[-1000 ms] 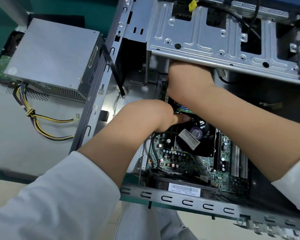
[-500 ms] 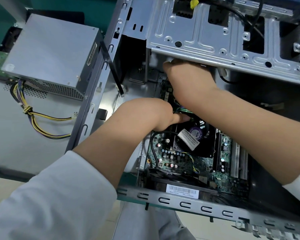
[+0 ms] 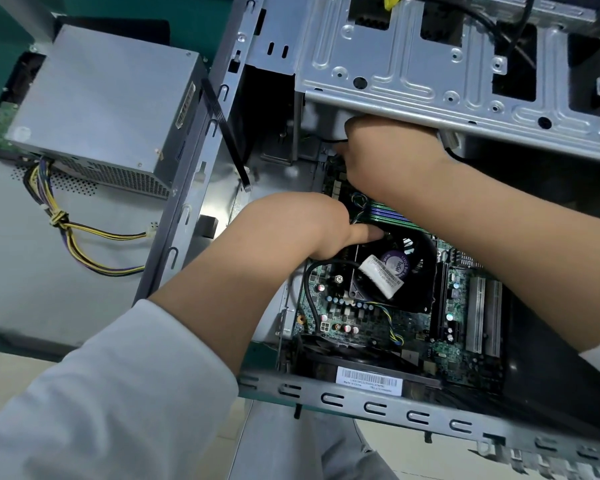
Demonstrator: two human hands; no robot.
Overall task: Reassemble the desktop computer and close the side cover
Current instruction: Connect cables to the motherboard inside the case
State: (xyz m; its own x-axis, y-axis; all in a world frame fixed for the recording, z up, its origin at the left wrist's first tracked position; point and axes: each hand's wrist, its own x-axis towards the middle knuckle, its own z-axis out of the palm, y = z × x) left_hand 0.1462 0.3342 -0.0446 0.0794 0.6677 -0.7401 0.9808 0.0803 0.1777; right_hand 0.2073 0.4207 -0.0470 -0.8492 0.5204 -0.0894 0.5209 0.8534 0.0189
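Fingers of the right hand [image 3: 392, 150] are hidden under the silver drive cage [image 3: 430, 74], so whether they are spread or pinching something cannot be told; a thin black cable [image 3: 335, 141] is seen running to them. On the left hand [image 3: 302, 223], 1 finger [image 3: 366, 233] is held out straight and pressed against the edge of the black cooling fan [image 3: 395, 271], while the others are tucked out of sight. Compared with 1 second ago, the right hand has been shifted a little towards the left under the cage, and the left hand has been kept almost where it was. From this it is judged that a cable or plug near the top of the green circuit board [image 3: 361, 317] is still being seated, with the fan steadied meanwhile. The computer case [image 3: 361, 403] is laid open on its side on the tabletop, with its inside fully exposed. The grey power supply [image 3: 101, 105] is left outside, to the left of the case, resting on a flat grey panel [image 3: 21, 258] that may be the side cover, with its yellow and purple wires [image 3: 84, 237] loose and unplugged. The task is therefore judged far from finished: the power supply must yet be fitted, its wires connected, and the cover closed.
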